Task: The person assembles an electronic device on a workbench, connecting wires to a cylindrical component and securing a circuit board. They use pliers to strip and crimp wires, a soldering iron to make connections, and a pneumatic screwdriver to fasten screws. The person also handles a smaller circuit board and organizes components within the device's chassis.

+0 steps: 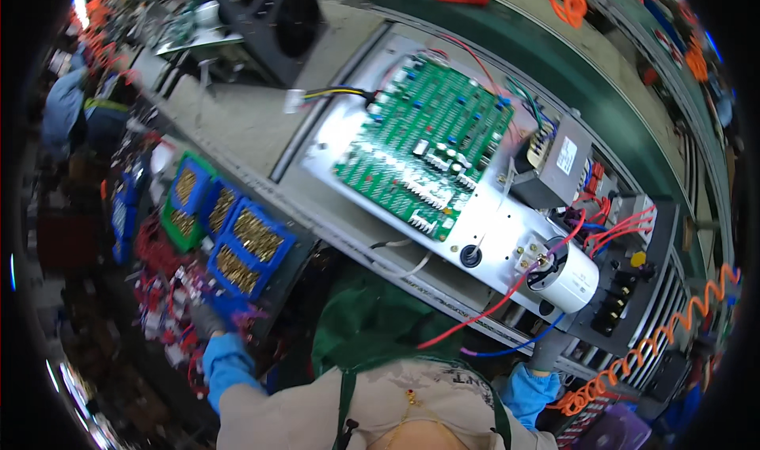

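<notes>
My left hand [207,320], in a dark grey glove and blue sleeve, is down at a tangle of red, white and purple wires [170,311] below the blue bins; blur hides its fingers. My right hand [552,350], gloved alike, is at the near edge of a metal chassis [495,252], close to the end of a blue wire [511,349]. Its fingers are not clear. On the chassis lie a large green circuit board [427,145], a grey boxed component [558,163] and a white cylinder, likely a capacitor [574,280]. From that cylinder a red wire [483,311] hangs over the near edge.
Blue bins [257,240] of small brass-coloured parts stand left of the chassis, beside a green bin [180,227]. A dark fan housing [289,26] sits farther up the line. An orange coiled hose [633,355] runs along the right. Another person's blue sleeve [65,106] shows far left.
</notes>
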Demonstrator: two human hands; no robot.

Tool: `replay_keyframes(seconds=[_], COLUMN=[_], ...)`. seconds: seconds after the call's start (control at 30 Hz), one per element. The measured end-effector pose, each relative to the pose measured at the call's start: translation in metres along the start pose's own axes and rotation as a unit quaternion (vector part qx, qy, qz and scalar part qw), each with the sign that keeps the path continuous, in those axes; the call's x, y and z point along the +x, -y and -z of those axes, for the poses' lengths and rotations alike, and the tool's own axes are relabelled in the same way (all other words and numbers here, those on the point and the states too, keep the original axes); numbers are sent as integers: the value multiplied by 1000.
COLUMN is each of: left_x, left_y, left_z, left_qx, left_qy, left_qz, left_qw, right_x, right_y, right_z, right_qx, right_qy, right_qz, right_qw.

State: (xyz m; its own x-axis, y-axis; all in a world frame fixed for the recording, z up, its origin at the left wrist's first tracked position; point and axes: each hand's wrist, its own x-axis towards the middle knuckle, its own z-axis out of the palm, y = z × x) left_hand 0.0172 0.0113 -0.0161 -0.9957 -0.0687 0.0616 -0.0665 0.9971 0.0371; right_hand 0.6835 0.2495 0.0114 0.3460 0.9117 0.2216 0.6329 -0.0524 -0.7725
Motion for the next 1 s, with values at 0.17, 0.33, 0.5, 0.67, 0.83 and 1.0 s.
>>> replay_keyframes(seconds=[0.17, 0.33, 0.5, 0.67, 0.83, 1.0], left_x=[34, 59, 45, -22, -85, -234], left_y=[10, 29, 13, -34, -88, -136], left_z=[-59, -109, -81, 23, 25, 42], left_qx=[121, -72, -58, -49, -419, -406], left_qy=[-4, -6, 40, -9, 70, 279], left_qz=[-120, -207, -278, -339, -545, -752], left_qw=[985, 976, 958, 939, 723, 437], right_x=[-9, 7, -16, -63, -73, -77], right_y=[-13, -26, 3, 87, 94, 94], right_z=[-10, -15, -12, -7, -18, -9], right_qx=[18, 50, -80, 347, 314, 283], right_qy=[-77, -99, -67, -26, 109, 274], right_qz=[20, 44, -3, -136, -93, -174], right_qw=[997, 993, 994, 927, 939, 903])
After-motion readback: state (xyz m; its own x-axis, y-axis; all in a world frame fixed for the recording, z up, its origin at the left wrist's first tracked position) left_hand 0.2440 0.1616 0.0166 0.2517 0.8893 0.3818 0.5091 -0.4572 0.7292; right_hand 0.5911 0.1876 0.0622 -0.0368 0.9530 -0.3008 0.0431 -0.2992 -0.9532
